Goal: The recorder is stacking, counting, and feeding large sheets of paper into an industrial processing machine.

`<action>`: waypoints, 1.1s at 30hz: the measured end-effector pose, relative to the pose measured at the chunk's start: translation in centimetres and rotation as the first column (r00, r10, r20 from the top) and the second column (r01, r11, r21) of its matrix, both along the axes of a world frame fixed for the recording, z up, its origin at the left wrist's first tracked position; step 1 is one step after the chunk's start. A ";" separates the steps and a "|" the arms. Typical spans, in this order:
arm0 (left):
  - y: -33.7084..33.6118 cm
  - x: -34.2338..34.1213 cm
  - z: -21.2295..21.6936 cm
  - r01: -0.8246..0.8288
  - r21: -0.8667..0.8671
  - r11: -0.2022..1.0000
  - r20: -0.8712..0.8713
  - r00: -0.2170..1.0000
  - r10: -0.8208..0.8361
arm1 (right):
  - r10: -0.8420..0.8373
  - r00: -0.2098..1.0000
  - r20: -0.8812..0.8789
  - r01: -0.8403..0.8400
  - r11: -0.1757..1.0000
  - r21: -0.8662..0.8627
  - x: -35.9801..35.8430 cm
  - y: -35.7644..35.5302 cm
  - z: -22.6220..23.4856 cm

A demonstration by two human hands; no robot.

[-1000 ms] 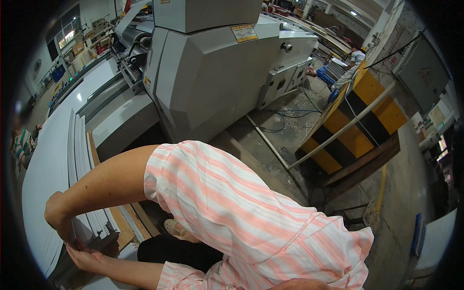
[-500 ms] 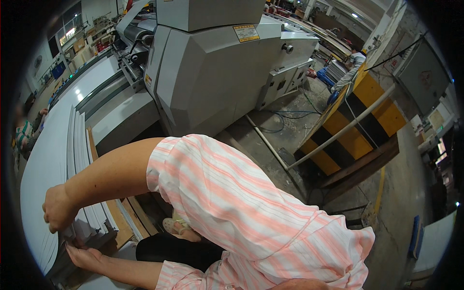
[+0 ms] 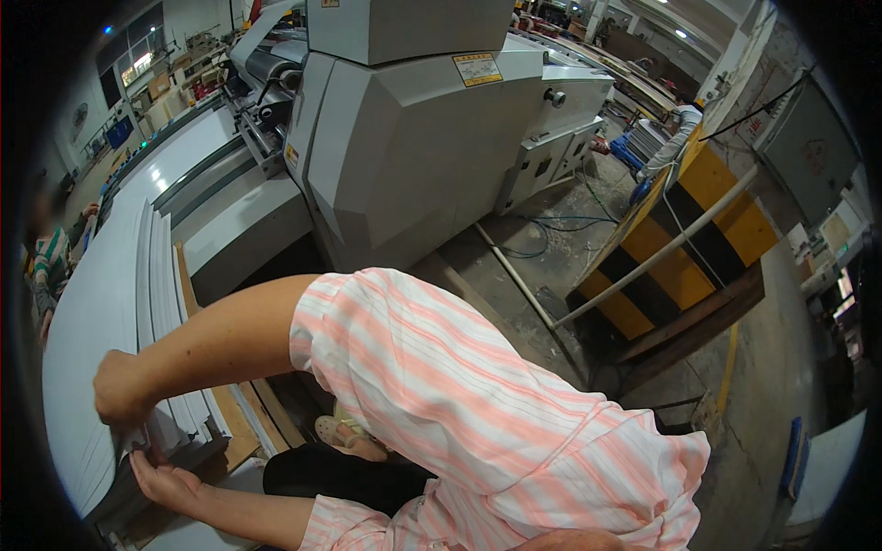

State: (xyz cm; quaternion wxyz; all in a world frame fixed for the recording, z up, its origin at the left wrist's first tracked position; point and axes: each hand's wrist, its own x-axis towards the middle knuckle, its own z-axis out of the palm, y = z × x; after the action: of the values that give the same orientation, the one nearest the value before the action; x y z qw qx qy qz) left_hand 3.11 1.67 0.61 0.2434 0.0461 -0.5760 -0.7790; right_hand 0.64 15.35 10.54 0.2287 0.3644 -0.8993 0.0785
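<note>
Smooth white sheets (image 3: 87,358), stacked at left of frame, their layered edges fanned and uneven. Right hand (image 3: 124,390), above: fingers curled at the near corner, tips hidden. Left hand (image 3: 170,485), below: palm upturned, fingers loosely bent at the edge; grip of either cannot be told. Upper centre: faceted grey machine housing (image 3: 423,156).

A scuffed grey floor (image 3: 772,386) bears a yellow line (image 3: 728,370). The far left wall (image 3: 191,18) has a bright window (image 3: 142,62); a ceiling lamp (image 3: 681,34) glows.
</note>
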 end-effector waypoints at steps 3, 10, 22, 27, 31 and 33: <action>1.0 -0.1 -0.5 -0.009 -0.018 1.000 -0.003 1.000 0.008 | -0.030 0.999 0.023 0.029 0.999 0.035 0.3 1.0 -0.9; 0.8 0.6 0.0 0.055 0.014 0.998 -0.007 0.998 -0.055 | 0.029 0.998 -0.051 -0.028 1.000 0.011 1.0 1.2 -1.3; -1.1 0.2 -0.2 0.092 -0.042 0.995 -0.027 0.995 -0.094 | -0.075 0.989 -0.129 0.065 0.995 -0.077 0.8 -1.9 3.8; 3.1 1.7 1.2 0.071 -0.067 0.995 -0.009 0.997 -0.072 | 0.043 0.923 -0.382 -0.134 0.967 -0.215 1.3 1.3 1.2; 1.4 1.5 1.2 0.039 -0.071 0.997 -0.066 0.997 -0.044 | 0.027 0.997 -0.073 -0.024 0.999 0.042 1.9 0.2 0.1; 2.0 2.2 2.0 -0.054 -0.063 0.997 -0.066 0.997 0.049 | -0.022 0.998 -0.051 0.027 0.995 0.096 1.5 0.2 -0.5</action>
State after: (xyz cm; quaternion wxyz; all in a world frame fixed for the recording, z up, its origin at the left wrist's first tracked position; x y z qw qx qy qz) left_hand 5.33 3.63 2.63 0.2832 0.0279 -0.5915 -0.7544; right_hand 2.13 15.56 10.05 0.2341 0.3659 -0.9004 0.0230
